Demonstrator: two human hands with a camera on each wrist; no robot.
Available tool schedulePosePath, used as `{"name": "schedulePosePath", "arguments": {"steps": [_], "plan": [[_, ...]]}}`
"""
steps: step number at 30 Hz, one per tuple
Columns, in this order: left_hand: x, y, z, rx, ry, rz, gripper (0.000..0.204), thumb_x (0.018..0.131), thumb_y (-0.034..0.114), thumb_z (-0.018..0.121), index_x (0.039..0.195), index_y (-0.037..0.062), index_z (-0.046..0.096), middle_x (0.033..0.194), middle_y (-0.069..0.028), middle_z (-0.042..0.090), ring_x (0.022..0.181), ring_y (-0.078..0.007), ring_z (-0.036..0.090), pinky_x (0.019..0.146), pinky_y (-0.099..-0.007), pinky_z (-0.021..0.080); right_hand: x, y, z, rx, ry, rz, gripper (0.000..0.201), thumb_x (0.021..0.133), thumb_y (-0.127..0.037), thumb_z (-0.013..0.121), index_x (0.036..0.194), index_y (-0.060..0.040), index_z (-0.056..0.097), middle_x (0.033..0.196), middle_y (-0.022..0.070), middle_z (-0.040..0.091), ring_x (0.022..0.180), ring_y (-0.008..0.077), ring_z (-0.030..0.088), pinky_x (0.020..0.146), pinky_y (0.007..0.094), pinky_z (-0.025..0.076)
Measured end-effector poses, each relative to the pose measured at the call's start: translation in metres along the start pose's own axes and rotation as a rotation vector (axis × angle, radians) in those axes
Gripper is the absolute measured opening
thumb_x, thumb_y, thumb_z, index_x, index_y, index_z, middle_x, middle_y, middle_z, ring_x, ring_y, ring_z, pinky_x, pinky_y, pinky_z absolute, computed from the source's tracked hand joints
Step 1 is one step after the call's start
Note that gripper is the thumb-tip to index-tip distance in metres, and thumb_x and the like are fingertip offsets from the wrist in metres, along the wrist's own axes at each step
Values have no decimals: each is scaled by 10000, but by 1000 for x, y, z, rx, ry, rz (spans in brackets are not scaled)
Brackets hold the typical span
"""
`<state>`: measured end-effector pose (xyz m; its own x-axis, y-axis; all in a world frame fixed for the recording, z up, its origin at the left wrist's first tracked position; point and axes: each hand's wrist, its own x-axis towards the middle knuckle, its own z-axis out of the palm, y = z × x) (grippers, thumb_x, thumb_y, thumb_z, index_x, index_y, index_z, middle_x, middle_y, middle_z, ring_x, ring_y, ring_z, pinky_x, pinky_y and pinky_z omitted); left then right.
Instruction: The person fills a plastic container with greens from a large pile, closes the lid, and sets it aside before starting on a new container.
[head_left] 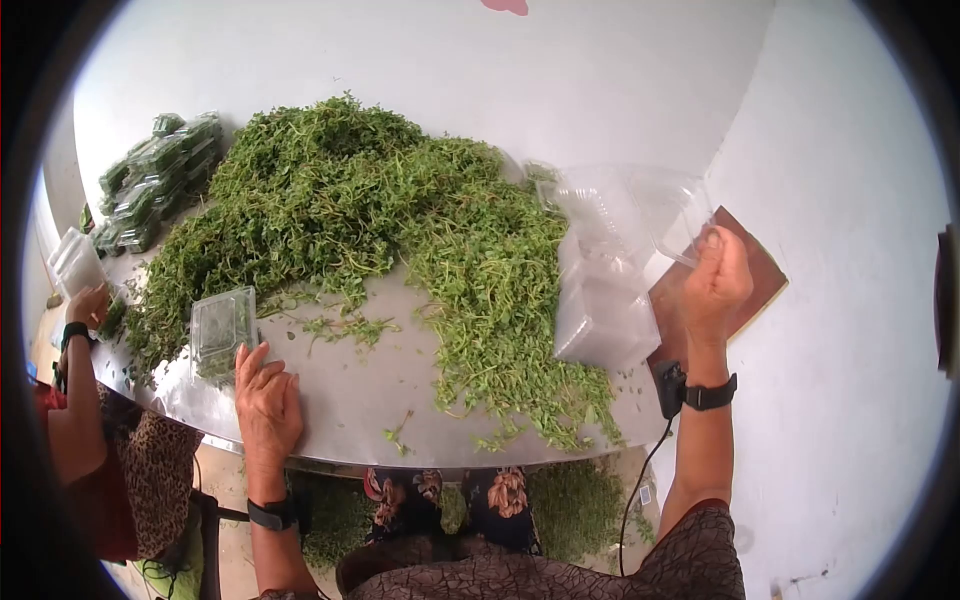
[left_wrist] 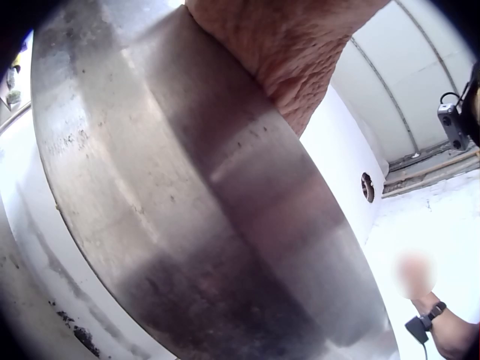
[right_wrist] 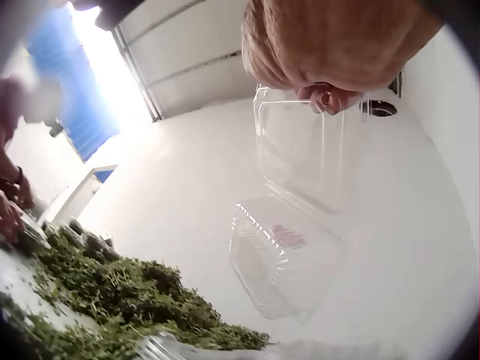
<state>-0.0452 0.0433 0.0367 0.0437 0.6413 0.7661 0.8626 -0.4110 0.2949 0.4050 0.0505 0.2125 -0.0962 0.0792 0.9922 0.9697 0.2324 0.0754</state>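
Head view: the right hand (head_left: 716, 282) is pinching an empty clear clamshell container (head_left: 640, 212) by its edge, holding it raised over the right end of the round metal counter (head_left: 340, 400), just above a stack of empty containers (head_left: 603, 312). The left hand (head_left: 266, 400) is lying flat, fingers straight and holding nothing, on the counter's near rim, just beside a closed container (head_left: 222, 330) with herbs inside. A large heap of green herbs (head_left: 380, 230) is covering the counter's middle, and filled packs (head_left: 160, 175) are sitting stacked at the far left. Right wrist view: the clamshell (right_wrist: 296, 225) is hanging open, lid uppermost, gripped at its top edge by the fingers (right_wrist: 330, 96). Left wrist view: only the counter's steel rim (left_wrist: 195, 210) and the heel of the hand are showing; the herbs are not visible here.
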Motion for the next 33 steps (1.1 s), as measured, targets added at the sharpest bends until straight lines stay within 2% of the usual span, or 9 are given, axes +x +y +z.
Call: {"name": "schedulePosePath", "arguments": {"steps": [5, 8, 11, 13, 17, 19, 28, 30, 33], "plan": [[2, 4, -2, 20, 25, 17, 14, 728, -33, 629, 733, -40, 640, 885, -156, 670, 1098, -347, 572, 1080, -527, 343, -8, -79, -9, 152, 25, 61, 73, 890, 6, 536, 923, 19, 600, 774, 117, 625, 648, 221, 615, 545, 291, 477], [2, 1, -1, 2, 38, 60, 20, 725, -30, 635, 740, -32, 647, 887, -155, 668, 1090, -343, 576, 1072, -521, 352, -29, -129, -6, 251, -93, -162, 137, 828, 36, 553, 951, 8, 606, 822, 120, 614, 670, 269, 611, 546, 329, 481], [1, -2, 0, 24, 20, 59, 34, 725, -22, 642, 758, -24, 652, 902, -152, 668, 1088, -338, 578, 1068, -513, 357, -62, -174, 5, 395, -182, -255, 187, 748, 43, 588, 929, 2, 609, 843, 120, 607, 702, 283, 616, 571, 346, 508], [1, -3, 1, -15, 52, 80, 54, 729, -15, 646, 782, -18, 654, 920, -149, 667, 1092, -336, 577, 1070, -509, 356, -86, -194, 7, 593, -427, -278, 211, 686, 42, 604, 894, 7, 609, 876, 122, 610, 762, 284, 625, 653, 361, 542], [-1, -6, 0, -47, 37, 70, 139, 755, -6, 626, 887, -1, 666, 995, -136, 667, 1137, -332, 563, 1089, -524, 331, -109, -199, -1, 682, -624, -347, 210, 662, 40, 613, 870, 14, 609, 902, 126, 617, 829, 294, 630, 744, 380, 550], [-2, -6, 0, -36, 23, 61, 167, 754, -5, 628, 918, 2, 662, 1025, -137, 662, 1150, -331, 557, 1091, -525, 330, -115, -193, -8, 634, -654, -218, 234, 645, 37, 632, 876, 11, 609, 924, 127, 622, 885, 305, 632, 790, 395, 538], [0, -3, 0, 17, 30, 89, 148, 740, 2, 656, 887, -14, 660, 1004, -150, 664, 1138, -331, 555, 1086, -507, 341, -152, -184, -27, 565, -658, 78, 274, 660, 63, 662, 921, -5, 615, 962, 118, 631, 919, 307, 628, 779, 388, 522], [-1, -4, -1, 37, -7, 79, 85, 747, 6, 654, 829, -15, 669, 953, -145, 676, 1130, -326, 564, 1087, -508, 340, -165, -185, -29, 580, -738, 164, 255, 679, 48, 661, 925, -5, 615, 988, 109, 633, 937, 302, 625, 796, 388, 517], [0, 0, -1, 53, -4, 65, 40, 751, 7, 652, 777, -16, 672, 911, -143, 685, 1123, -324, 570, 1088, -507, 337, -175, -187, -29, 550, -673, 125, 236, 697, 21, 661, 927, -7, 617, 1014, 104, 633, 953, 297, 622, 811, 387, 515]]}}
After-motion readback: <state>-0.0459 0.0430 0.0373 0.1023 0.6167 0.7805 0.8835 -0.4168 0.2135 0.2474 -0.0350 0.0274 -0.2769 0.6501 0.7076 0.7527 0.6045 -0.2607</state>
